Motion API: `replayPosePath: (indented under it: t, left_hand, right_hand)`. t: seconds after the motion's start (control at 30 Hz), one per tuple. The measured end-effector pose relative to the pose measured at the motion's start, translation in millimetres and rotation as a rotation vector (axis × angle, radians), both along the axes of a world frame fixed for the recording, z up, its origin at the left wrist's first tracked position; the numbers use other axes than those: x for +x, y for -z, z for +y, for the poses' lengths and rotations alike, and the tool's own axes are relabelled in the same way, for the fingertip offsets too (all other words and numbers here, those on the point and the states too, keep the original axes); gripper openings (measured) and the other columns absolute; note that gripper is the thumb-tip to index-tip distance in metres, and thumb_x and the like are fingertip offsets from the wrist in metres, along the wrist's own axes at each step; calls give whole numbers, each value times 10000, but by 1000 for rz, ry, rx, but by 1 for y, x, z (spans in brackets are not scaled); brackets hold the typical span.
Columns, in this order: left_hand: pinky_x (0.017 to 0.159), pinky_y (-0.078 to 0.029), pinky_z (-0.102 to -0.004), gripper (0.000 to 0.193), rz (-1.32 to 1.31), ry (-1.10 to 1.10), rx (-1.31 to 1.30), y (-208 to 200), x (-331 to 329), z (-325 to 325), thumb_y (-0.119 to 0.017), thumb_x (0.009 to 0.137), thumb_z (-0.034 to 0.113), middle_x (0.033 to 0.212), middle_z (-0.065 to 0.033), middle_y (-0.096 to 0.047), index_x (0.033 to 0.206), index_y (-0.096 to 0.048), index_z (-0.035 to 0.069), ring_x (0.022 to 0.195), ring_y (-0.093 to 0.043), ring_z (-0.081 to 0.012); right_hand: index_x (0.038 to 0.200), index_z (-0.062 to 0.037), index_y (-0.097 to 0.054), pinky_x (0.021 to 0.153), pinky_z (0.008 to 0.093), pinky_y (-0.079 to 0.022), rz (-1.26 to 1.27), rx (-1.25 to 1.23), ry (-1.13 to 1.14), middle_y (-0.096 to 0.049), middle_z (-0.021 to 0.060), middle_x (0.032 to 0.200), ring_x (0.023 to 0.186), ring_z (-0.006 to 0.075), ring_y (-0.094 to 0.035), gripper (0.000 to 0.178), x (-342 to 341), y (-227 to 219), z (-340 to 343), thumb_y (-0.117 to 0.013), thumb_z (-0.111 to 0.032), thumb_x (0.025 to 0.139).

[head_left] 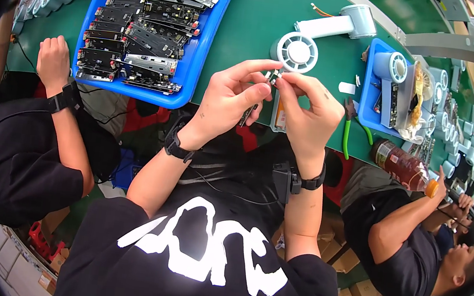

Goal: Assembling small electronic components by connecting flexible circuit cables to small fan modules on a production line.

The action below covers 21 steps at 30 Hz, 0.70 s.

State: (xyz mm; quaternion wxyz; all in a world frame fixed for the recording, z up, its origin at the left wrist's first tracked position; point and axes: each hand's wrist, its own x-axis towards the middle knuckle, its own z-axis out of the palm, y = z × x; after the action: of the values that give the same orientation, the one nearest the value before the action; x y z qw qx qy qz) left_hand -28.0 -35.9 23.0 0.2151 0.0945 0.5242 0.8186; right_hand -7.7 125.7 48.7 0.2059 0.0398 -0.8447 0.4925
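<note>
My left hand [235,93] is closed around a narrow black circuit board [246,115], which runs down beneath its fingers. At the board's upper end, small pale parts show between the fingertips of both hands. There my right hand [313,107] pinches with thumb and forefinger; what exactly it grips is too small to tell. Just beyond the fingertips lies a pale blue fan housing [297,52] with a round spoked grille. Its lower part is hidden behind my hands. Farther off, a second fan housing [356,22] rests on its side, red and yellow wires coming out of its tube end.
A blue tray [189,83] full of circuit boards stands at left on the green table [247,19]. On the right are green-handled pliers [348,129], a smaller blue tray [366,105] with fan parts, and a bottle [400,165] with an orange cap. Co-workers sit on both sides.
</note>
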Motion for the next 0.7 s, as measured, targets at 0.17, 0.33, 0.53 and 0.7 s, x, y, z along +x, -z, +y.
replayPosePath:
  t: [0.17, 0.33, 0.53, 0.7]
  left_hand:
    - [422, -424, -214, 416, -7, 12, -3, -2, -1, -1, -620, 1007, 170, 878, -97, -619, 1384, -548, 8, 530, -566, -107]
    - [415, -413, -210, 387, 3, -6, -55, -4, 0, -1, -617, 1001, 134, 864, -86, -616, 1364, -571, 6, 505, -554, -96]
    - [411, -398, -206, 366, 8, -26, -87, -5, 1, 0, -606, 1002, 118, 842, -71, -610, 1349, -585, 2, 497, -548, -84]
    - [407, -391, -205, 357, -3, -25, -82, -5, 0, -1, -599, 1006, 118, 834, -71, -611, 1343, -588, -1, 492, -543, -82]
  right_hand:
    - [909, 25, -719, 624, 218, -515, -34, -21, 12, -726, 69, 816, 684, 105, -678, 121, 0, -4, -2, -763, 56, 800]
    - [882, 16, -706, 596, 210, -494, -16, 16, 18, -710, 55, 790, 644, 89, -642, 118, -1, -7, -4, -766, 52, 787]
    - [872, 6, -704, 589, 211, -499, 39, 118, 23, -706, 54, 779, 641, 86, -644, 125, -2, -6, -3, -769, 50, 776]
    - [873, 10, -705, 606, 215, -517, 2, 71, 19, -711, 55, 782, 653, 92, -663, 120, -4, -4, -4, -767, 49, 778]
